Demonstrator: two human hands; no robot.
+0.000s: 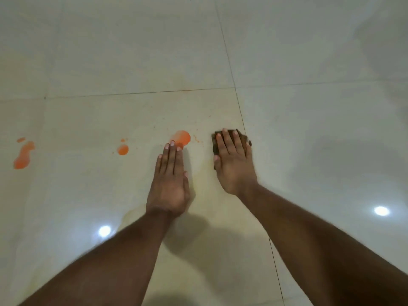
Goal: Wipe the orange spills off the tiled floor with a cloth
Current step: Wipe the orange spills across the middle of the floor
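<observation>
Cloth (241, 138), dark brown, apparently folded, lies pressed under flat, spread right hand (233, 161). Left of cloth: empty left hand (169, 180), fingers straight, fingertips at glossy orange spill (181, 138).

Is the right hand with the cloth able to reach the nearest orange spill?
Probably yes: the right hand presses the cloth just right of that spill, with bare floor between.

The right hand (234, 160) hides most of the cloth (240, 134). The left hand (170, 182) covers one spill's (182, 138) near edge. Both forearms are cut off at the bottom.
</observation>
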